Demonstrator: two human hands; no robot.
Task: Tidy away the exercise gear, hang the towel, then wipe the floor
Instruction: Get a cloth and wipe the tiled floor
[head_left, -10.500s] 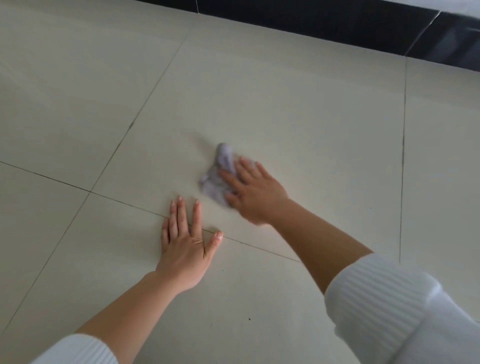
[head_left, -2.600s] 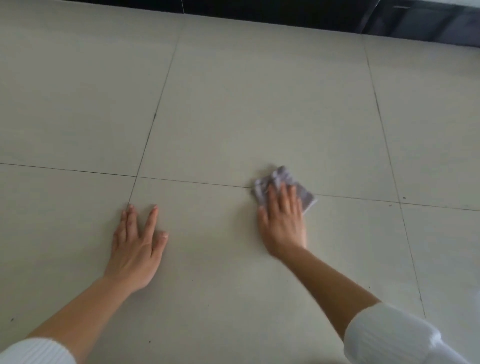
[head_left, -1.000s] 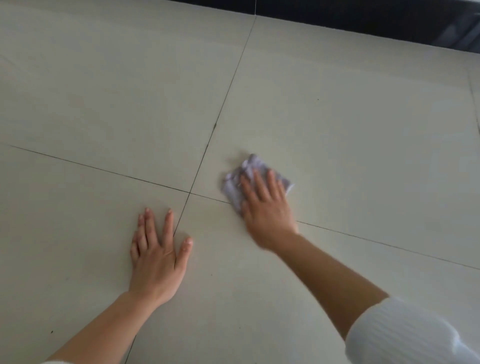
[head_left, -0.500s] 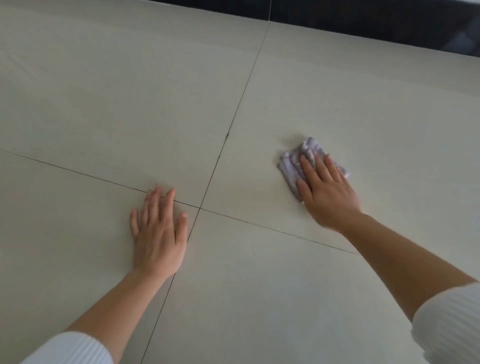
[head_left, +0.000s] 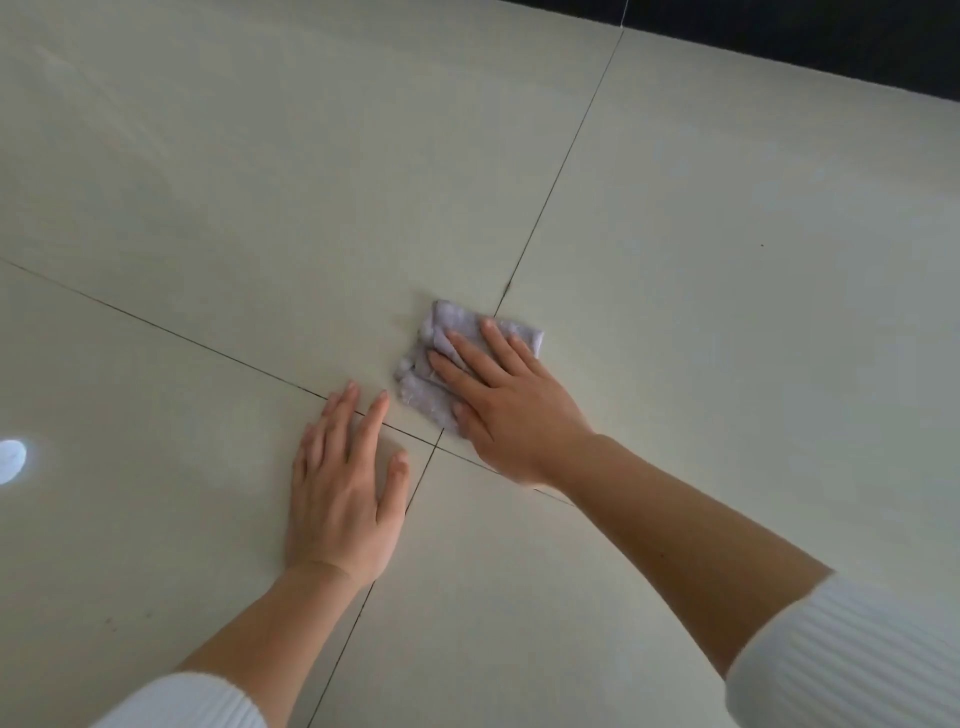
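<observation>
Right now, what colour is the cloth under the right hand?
Pale lilac-grey cloth, clearest in the head view.

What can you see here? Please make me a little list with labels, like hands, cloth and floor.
place: pale tiled floor with dark grout lines
cloth: small crumpled lilac cloth, lying on the floor where the grout lines cross
right hand: right hand flat on the cloth, fingers straight, pressing it down
left hand: left hand flat on the bare floor close to the cloth, holding nothing
sleeves: white ribbed sleeves, forearms bare
far edge: dark strip along the top
step: wiping the floor
</observation>
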